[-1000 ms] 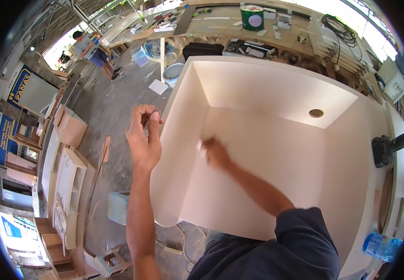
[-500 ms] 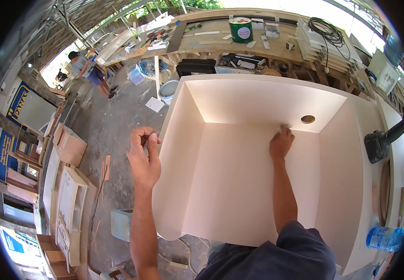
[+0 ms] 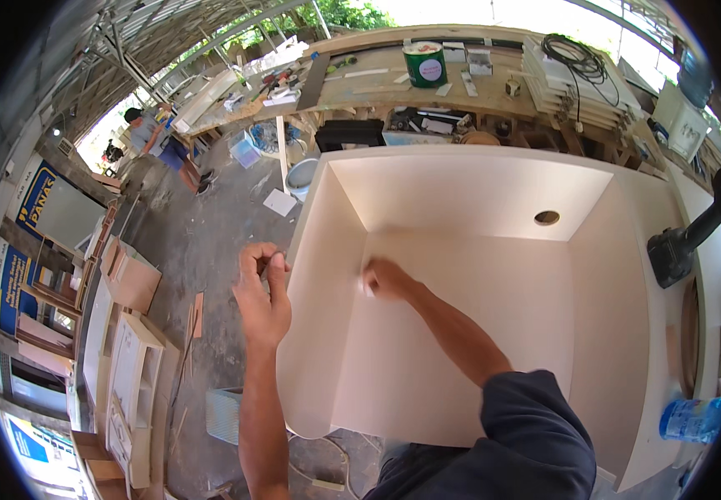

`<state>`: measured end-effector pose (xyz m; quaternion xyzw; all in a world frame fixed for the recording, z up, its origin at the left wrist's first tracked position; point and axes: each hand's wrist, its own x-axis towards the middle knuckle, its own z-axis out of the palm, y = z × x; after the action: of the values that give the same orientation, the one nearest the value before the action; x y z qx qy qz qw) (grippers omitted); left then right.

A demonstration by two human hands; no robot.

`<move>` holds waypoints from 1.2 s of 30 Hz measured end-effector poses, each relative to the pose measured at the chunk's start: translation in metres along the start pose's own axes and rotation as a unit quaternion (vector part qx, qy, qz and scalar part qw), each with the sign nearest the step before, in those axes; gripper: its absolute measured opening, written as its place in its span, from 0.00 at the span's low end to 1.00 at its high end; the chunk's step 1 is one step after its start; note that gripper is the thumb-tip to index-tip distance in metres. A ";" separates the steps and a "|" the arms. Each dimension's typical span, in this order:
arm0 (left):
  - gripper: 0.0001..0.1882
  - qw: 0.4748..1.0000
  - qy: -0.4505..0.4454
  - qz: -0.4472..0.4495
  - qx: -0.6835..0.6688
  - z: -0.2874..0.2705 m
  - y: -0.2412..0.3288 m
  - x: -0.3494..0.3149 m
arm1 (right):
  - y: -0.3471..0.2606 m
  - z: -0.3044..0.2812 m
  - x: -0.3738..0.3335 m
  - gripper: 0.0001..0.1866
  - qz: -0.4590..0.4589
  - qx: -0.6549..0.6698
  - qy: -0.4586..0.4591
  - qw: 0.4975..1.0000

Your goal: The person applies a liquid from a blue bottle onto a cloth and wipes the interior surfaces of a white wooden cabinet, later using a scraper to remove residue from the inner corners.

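Head view: two bare hands at a big pale open box (image 3: 469, 342), which stretches from the centre towards 4 o'clock.
The right hand (image 3: 388, 279), at the box's 10 o'clock near its inner corner, is blurred, its fingers bent; a pale bit shows there, but its grip I cannot tell. The left hand (image 3: 265, 292), at 8 o'clock beside the rim, has curled fingers, thumb near fingertip; whether it holds anything I cannot tell. A black power tool (image 3: 671, 258) sits at 3 o'clock.

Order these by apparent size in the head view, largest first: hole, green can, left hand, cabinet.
1. Cabinet
2. Left hand, helped by nearness to the camera
3. Green can
4. Hole
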<state>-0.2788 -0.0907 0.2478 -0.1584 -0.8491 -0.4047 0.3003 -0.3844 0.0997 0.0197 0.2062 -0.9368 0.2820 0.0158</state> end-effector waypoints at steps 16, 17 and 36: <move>0.06 1.000 -0.021 -0.014 -0.006 0.017 0.009 0.004 | -0.016 0.076 -0.058 0.26 -0.019 0.081 0.066 0.994; 0.06 1.000 -0.021 -0.008 -0.019 0.020 0.010 0.007 | -0.037 0.104 -0.104 0.31 -0.062 0.090 0.056 0.992; 0.07 0.998 0.001 -0.012 -0.068 0.016 -0.004 -0.002 | 0.082 -0.005 -0.038 0.22 -0.014 -0.165 0.125 0.978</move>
<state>-0.2855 -0.0803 0.2365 -0.1676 -0.8211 -0.4654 0.2847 -0.3824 0.1788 -0.0242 0.1766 -0.9583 0.1465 0.1702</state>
